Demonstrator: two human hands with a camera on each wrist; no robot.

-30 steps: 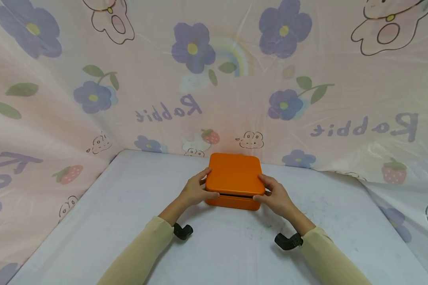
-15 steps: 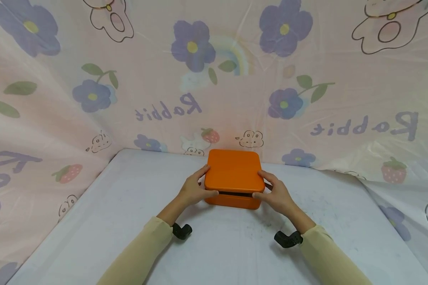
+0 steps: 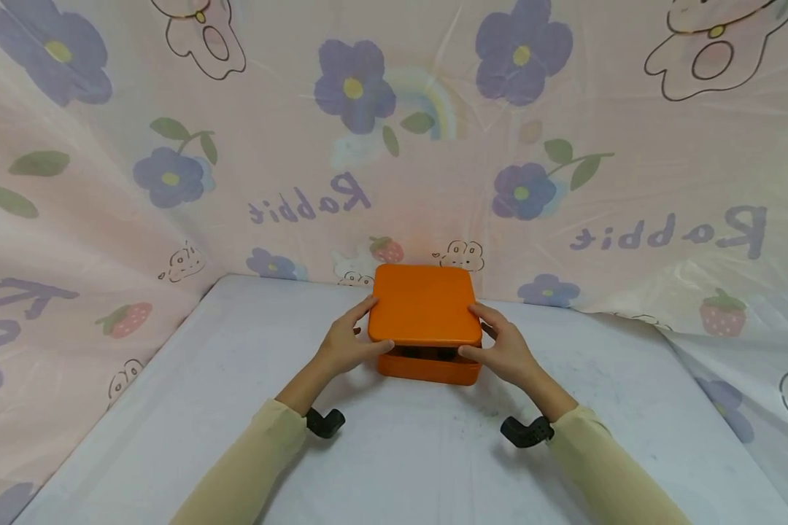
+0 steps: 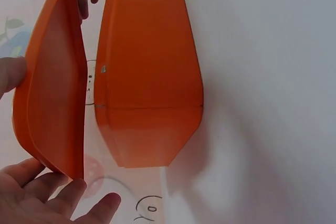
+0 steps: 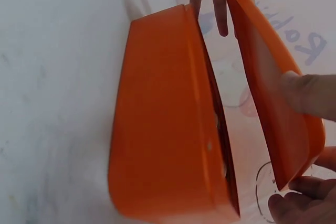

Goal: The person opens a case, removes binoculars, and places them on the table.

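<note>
Both hands hold an orange lid (image 3: pixel 425 305) by its two sides, raised above an orange box (image 3: pixel 430 369). My left hand (image 3: pixel 346 343) grips the left side, thumb on the front edge and fingers along the side. On the opposite side my right hand (image 3: pixel 504 346) holds it the same way. In the left wrist view the lid (image 4: pixel 55 77) stands apart from the box (image 4: pixel 149 66), with a gap between. The right wrist view shows the lid (image 5: pixel 275 98) tilted off the box (image 5: pixel 163 119). Dark contents show through the front gap, mostly hidden by the lid.
The box stands on a white table (image 3: pixel 249 379) near its back edge. Behind rises a pink curtain (image 3: pixel 427 197) printed with flowers and rabbits. Each wrist bears a black camera mount, the left one (image 3: pixel 326 423) and the right one (image 3: pixel 527 432) hanging inward over the table.
The lid has risen off the box and shifted slightly back and left, both hands moving with it. The gap at the front has widened, while the box stays in place.
</note>
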